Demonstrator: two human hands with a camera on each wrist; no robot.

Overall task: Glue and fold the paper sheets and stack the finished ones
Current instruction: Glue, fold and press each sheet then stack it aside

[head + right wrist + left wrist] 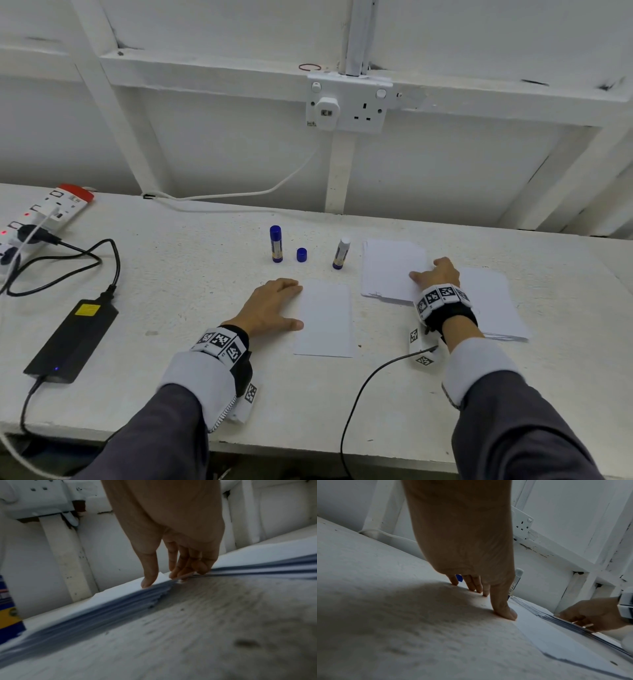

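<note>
Left hand (274, 308) flat on bench (171, 291), fingers straight, tips at left edge of sheet (325, 318), grip spread, holding nothing. Right hand (436, 274) at centre right, fingers bent down, thumb (149, 577) and fingertips on corner of stack (390, 267); pinching or only touching, cannot tell. Sheet at frame centre, long axis running away from viewer.

Both arms clad in dark grey sleeves (164, 431), pale grey cuffs (198, 380) turned back at wrists. Left wrist band (221, 342), lower centre of head view: black strap, white tiles printed with black square-code markers. Right wrist band (442, 298), right of centre: same. Loose marker tags (419, 347) hang beneath. Thin black cable (359, 394) runs from right band toward lower frame edge.
</note>
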